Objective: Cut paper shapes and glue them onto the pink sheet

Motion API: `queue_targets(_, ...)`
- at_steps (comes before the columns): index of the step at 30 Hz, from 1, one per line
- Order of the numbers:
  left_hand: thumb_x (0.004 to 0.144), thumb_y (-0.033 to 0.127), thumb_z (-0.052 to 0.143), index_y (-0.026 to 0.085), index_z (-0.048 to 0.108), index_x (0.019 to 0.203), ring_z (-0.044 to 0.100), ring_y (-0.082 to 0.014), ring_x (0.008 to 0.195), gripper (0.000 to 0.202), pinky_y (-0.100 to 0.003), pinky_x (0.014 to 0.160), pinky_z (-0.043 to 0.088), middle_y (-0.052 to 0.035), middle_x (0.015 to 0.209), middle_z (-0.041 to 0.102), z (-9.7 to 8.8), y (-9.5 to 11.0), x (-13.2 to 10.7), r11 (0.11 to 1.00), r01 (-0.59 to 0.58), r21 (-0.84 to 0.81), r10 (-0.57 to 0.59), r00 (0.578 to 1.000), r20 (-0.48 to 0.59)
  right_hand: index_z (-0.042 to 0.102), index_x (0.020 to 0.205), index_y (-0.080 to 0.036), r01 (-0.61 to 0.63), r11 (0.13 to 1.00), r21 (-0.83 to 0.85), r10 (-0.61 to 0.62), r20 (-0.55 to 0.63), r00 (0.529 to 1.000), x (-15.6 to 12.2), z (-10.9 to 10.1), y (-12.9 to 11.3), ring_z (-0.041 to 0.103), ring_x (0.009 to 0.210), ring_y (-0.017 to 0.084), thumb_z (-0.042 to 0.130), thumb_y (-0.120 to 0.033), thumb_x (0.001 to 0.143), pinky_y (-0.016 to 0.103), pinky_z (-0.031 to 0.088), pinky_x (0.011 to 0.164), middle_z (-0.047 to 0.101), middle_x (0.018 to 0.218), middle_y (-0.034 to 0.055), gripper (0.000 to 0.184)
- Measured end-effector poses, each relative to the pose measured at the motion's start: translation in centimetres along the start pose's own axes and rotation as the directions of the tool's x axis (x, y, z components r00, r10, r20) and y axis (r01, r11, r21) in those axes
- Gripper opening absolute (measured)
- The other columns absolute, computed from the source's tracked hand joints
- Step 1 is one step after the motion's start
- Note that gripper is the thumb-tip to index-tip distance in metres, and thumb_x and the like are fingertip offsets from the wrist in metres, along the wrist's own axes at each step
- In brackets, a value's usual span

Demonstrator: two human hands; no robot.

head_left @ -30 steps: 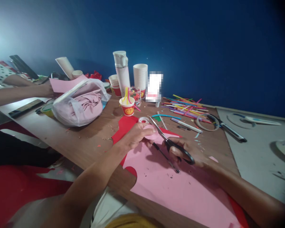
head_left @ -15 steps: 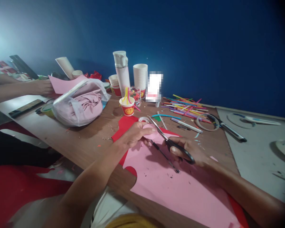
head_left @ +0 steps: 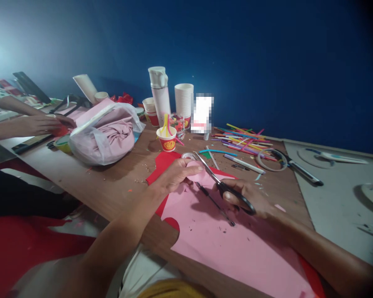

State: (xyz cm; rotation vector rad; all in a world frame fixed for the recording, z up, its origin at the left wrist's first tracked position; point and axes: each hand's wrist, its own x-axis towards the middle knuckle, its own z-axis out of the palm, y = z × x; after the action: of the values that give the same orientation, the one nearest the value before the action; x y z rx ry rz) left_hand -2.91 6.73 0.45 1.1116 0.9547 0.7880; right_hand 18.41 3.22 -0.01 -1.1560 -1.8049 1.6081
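Note:
My left hand point(head_left: 178, 176) pinches a small piece of pink paper point(head_left: 196, 169) between thumb and fingers. Scissors point(head_left: 219, 182) with black handles are gripped in my right hand point(head_left: 244, 192). Their blades point up and left, right beside the pink piece; whether they are cutting into it I cannot tell. Beneath both hands lies a large pink sheet point(head_left: 233, 256) with a curved notch in its left edge, on top of red paper point(head_left: 166, 163). A black pen point(head_left: 217, 207) rests on the pink sheet below my hands. Part of a tape roll point(head_left: 188, 156) shows behind my left hand.
Ahead stand a paper cup point(head_left: 167, 142) with yellow and pink strips, a flask point(head_left: 160, 97) and stacked cups point(head_left: 184, 101). Colourful sticks point(head_left: 242, 140), a tape ring point(head_left: 271, 160) and a utility knife point(head_left: 304, 171) lie right. Leftward are a bag point(head_left: 102, 140) and a co-worker's hands point(head_left: 40, 124).
The co-worker's hands have shifted; a pink sheet held up there has been lowered, and red material now shows at their fingers. My own hands and the scissors have barely moved.

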Motion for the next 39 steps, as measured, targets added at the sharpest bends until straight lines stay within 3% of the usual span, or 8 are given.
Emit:
queue_targets(17,0.069,0.032,0.063,0.014,0.059,0.068,0.052,-0.0101,0.045,0.019,-0.02,0.042,0.041,-0.0019,0.055,0.058,-0.4,0.0,0.1,0.999,0.02,0.027,-0.021,1.0,0.014,0.06,0.092,-0.012,0.005,1.0,-0.021,-0.005,0.018,1.0,0.4,-0.2,0.7,0.041,0.041,0.007,0.061,-0.052,0.07,0.02,0.034,0.04,0.046,0.051,-0.0048,0.045)
queue_targets(21,0.068,0.029,0.065,0.014,0.061,0.067,0.053,-0.0104,0.047,0.016,-0.02,0.043,0.042,-0.0033,0.058,0.06,-0.3,0.4,-0.1,0.998,0.042,0.041,-0.041,0.999,-0.012,0.062,0.094,-0.013,-0.001,0.999,-0.038,0.002,0.035,0.999,0.4,-0.5,0.9,0.042,0.044,0.007,0.063,-0.051,0.069,0.019,0.036,0.041,0.047,0.056,-0.0038,0.045)
queue_targets(32,0.067,0.029,0.065,0.012,0.064,0.071,0.058,-0.0137,0.049,0.018,-0.023,0.045,0.044,-0.0069,0.061,0.064,-0.4,0.6,-0.3,0.995,0.06,0.076,-0.065,0.996,0.067,0.062,0.1,-0.014,0.1,0.99,-0.097,-0.093,0.076,0.993,0.6,-0.9,1.3,0.048,0.057,0.011,0.063,-0.048,0.071,0.02,0.041,0.05,0.057,0.071,0.0021,0.044)
queue_targets(39,0.067,0.027,0.066,0.013,0.064,0.069,0.058,-0.0138,0.05,0.015,-0.024,0.047,0.045,-0.0066,0.061,0.063,-0.5,0.7,-0.4,0.995,0.066,0.076,-0.07,0.996,0.054,0.06,0.104,-0.015,0.036,0.994,-0.107,-0.028,0.072,0.997,0.5,-1.1,1.8,0.048,0.05,0.009,0.063,-0.045,0.073,0.019,0.039,0.044,0.056,0.069,0.001,0.044)
